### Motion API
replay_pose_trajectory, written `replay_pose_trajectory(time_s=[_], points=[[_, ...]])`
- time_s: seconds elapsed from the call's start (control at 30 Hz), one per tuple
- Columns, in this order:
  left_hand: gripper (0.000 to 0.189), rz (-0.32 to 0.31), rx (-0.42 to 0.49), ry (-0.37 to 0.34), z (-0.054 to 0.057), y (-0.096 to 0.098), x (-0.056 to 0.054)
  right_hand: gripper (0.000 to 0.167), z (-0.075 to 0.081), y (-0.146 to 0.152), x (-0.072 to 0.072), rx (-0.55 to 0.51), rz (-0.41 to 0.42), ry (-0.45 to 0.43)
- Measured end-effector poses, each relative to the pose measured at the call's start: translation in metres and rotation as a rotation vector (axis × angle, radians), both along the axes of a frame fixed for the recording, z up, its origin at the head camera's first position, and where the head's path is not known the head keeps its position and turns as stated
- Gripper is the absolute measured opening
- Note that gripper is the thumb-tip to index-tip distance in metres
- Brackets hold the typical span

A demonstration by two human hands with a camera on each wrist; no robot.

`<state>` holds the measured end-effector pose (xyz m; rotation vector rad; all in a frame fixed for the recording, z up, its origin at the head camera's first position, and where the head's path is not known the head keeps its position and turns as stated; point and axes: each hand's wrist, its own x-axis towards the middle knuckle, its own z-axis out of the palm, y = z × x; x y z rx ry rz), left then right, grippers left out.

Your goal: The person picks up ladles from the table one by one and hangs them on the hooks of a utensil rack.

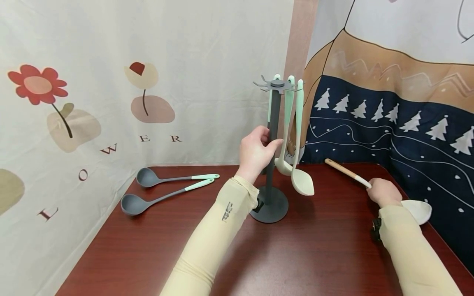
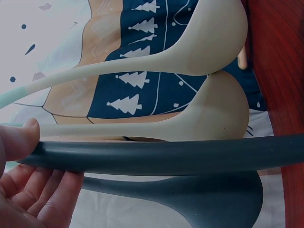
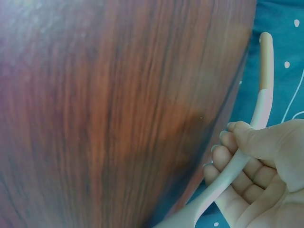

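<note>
Table: dark red wood-grain (image 1: 314, 255); the head view takes in most of it, the right wrist view only a stretch of grain and one edge.
Utensil rack: a grey post (image 1: 270, 176) upright on a round base; base and hooked top show from the head, a length of post from the left wrist.
White ladle: wooden-handled (image 1: 418, 211), at the table's right side; its bowl shows beside the right sleeve in the head view and is cut off in the right wrist view.
Hanging utensils: two cream ladles (image 1: 302, 182) right of the post; the left wrist view also reveals a grey rounded head (image 2: 228, 197) that the head view mostly hides.
Grey ladles: two (image 1: 134, 204), mint-handled, lying at the left.
Left hand (image 1: 255, 154): thumb and fingers grip the post, between hooks and base.
Right hand (image 1: 384, 192): fingers curl round the white shaft, wooden handle beyond the thumb, bowl on the opposite side.
</note>
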<state>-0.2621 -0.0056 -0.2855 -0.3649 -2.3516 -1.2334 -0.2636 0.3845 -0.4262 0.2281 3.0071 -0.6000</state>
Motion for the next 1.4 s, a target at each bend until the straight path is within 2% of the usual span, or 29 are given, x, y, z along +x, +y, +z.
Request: replay_pose_trajectory(time_s=[0.3, 0.53, 0.9, 1.23, 1.4], points=[[0.023, 0.005, 0.005, -0.018, -0.001, 0.000, -0.001, 0.025, 0.006, -0.010, 0.004, -0.028, 0.018, 0.146], [0.023, 0.004, -0.009, -0.002, -0.001, 0.000, 0.000, 0.028, 0.010, -0.023, 0.006, -0.056, 0.022, 0.275], [0.023, -0.011, -0.010, 0.017, -0.001, 0.001, 0.001, 0.023, 0.019, -0.048, 0.012, -0.144, 0.022, 0.445], [0.022, -0.009, 0.000, 0.000, 0.000, 0.000, 0.001, 0.018, 0.037, -0.067, 0.016, -0.170, 0.057, 0.591], [0.023, -0.009, -0.005, 0.001, 0.000, -0.001, 0.000, 0.018, 0.050, -0.077, 0.021, -0.207, 0.071, 0.631]])
